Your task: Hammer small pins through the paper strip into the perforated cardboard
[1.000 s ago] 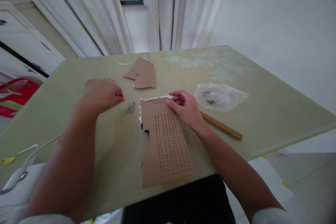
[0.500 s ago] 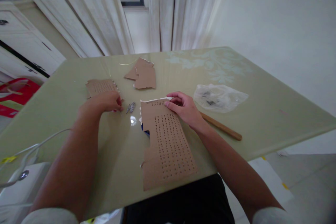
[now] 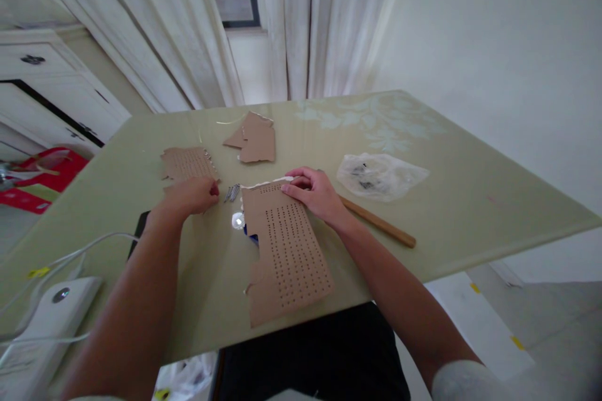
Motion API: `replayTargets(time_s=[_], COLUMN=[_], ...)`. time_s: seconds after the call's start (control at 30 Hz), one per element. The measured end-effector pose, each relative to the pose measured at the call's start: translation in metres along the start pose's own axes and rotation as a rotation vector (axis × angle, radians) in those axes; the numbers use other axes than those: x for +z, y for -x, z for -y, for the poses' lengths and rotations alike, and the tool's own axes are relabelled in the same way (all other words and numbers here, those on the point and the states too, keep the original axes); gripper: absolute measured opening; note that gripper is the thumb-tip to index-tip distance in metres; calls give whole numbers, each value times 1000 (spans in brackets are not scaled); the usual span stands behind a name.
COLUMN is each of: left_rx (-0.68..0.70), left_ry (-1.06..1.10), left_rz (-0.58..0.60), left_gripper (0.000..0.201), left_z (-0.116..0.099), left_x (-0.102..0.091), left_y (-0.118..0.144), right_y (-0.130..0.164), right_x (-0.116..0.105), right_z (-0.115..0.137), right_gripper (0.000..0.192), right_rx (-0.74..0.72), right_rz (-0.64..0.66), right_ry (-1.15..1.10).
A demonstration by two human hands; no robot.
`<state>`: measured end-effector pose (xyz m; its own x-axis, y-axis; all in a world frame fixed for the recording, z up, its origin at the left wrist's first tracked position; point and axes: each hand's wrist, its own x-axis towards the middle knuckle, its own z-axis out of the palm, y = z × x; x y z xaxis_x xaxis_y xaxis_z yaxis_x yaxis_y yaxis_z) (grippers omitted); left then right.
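Note:
My right hand [image 3: 314, 195] pinches the far edge of a long brown cardboard piece [image 3: 286, 250], thumb on top and fingers behind the edge. Rows of small punched holes run down the cardboard, and its edges are torn. Something blue shows from under its left notch. My left hand [image 3: 195, 195] hovers low over the table with its fingers closed; whatever they hold, if anything, is too small to make out. Just right of those fingertips lie several metal nails [image 3: 232, 193]. Behind the left hand rests a second holed cardboard piece [image 3: 188, 163], partly hidden by it.
Torn cardboard scraps [image 3: 258, 141] lie farther back. To the right are a clear plastic bag [image 3: 379, 177] with dark bits inside and a wooden stick [image 3: 380, 222], partly behind my right hand. A white power strip [image 3: 56, 319] with cables occupies the left front of the table [image 3: 446, 200].
The view has shifted slightly, and a dark flat object now shows beside my left forearm. My right hand keeps its hold on the cardboard. My left hand stays closed near the nails.

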<state>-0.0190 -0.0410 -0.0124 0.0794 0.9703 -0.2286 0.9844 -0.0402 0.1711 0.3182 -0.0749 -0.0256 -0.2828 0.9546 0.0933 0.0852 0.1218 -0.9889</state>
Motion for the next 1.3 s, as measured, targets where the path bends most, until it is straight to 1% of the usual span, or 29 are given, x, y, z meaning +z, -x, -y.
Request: replayTargets(time_s=[0.1,0.17,0.27,0.33,0.4,0.43,0.5,0.53,0.6,0.7,0.8,1.1,1.3], left_rx=[-81,-112,-131,-130,-98,-62,53,110,169,195,219,301,317], left_ry=[-26,-11,50,100,274,412,733,829,903,958,927,757,722], left_rz=[-111,-198,-316,-383,-513,-600,-773,-818,-866,-807,-730,-636,-645], left_gripper=[19,28,41,46,46,45,37,31,22,22,19,13,15], left_z=[-12,-20,-31,-36,-41,-45,-56,-62,-76,-93,-101,-104,-106], left_x=[12,18,22,23,23,23,23,24,26,29,29,24,22], left_y=[15,23,33,38,43,46,52,56,62,70,76,85,87], right_y=[-1,-1,0,0,1,1,2,3,4,6,8,11,12], right_x=[2,3,3,2,2,2,1,1,1,2,2,2,1], right_z=[-1,-2,-1,-1,0,0,1,1,1,2,4,8,9], right_gripper=[38,38,36,35,35,35,35,36,39,40,40,41,41], right_rx=[-16,-28,-33,-27,-19,-14,-2,5,13,19,30,68,77], right_rz=[0,-6,-8,-6,-6,-4,2,6,15,32,45,52,49], right_ry=[-2,-5,2,7,6,3,-11,-22,-40,-29,-8,-12,2])
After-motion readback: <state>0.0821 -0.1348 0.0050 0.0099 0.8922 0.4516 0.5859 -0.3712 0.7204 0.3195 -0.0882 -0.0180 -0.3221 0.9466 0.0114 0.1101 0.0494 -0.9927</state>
